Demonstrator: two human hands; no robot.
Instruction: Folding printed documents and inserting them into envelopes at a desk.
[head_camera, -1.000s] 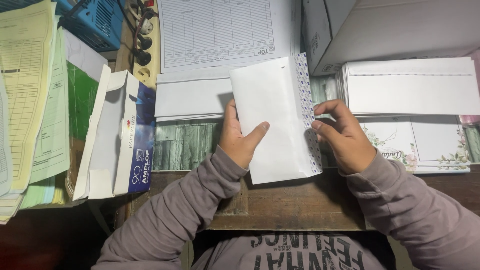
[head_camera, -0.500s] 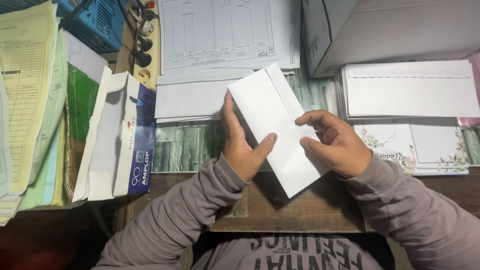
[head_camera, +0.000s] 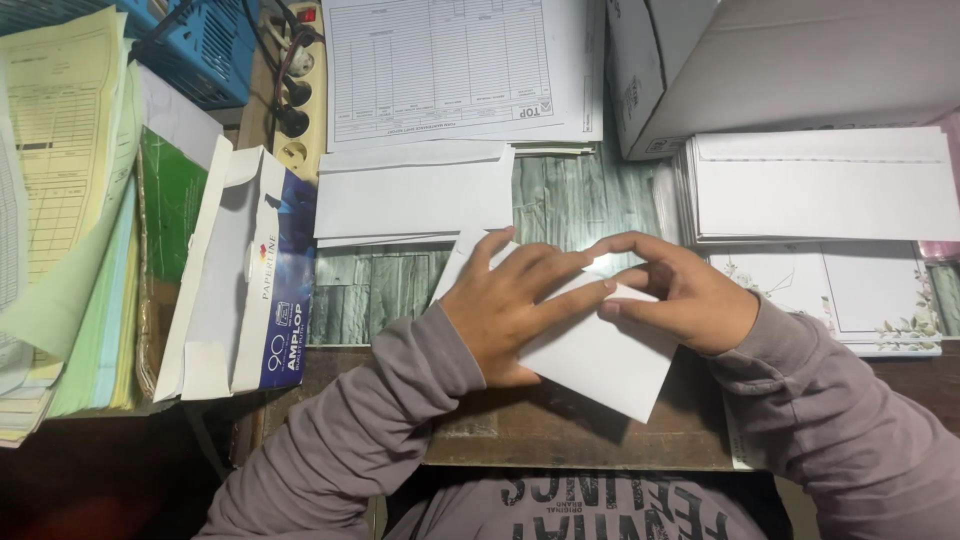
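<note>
A white envelope (head_camera: 600, 360) lies tilted on the desk's front edge, its flap folded down. My left hand (head_camera: 505, 310) lies flat across its upper part, fingers stretched to the right and pressing on it. My right hand (head_camera: 680, 295) touches the envelope's right upper edge with thumb and fingertips pinched at the flap. The two hands nearly meet at the fingertips. Most of the envelope's top half is hidden under my hands.
A pile of white envelopes (head_camera: 415, 195) lies behind my hands, a taller stack (head_camera: 820, 185) at the right beside a cardboard box (head_camera: 760, 60). A printed form (head_camera: 450, 65) lies at the back. An open blue-and-white envelope box (head_camera: 245, 275) and coloured forms (head_camera: 60, 200) fill the left. Floral cards (head_camera: 860, 300) lie at right.
The envelope's flap was folded shut, and the envelope came down from upright in my hands to flat on the desk. My left hand moved from behind it to pressing on top.
</note>
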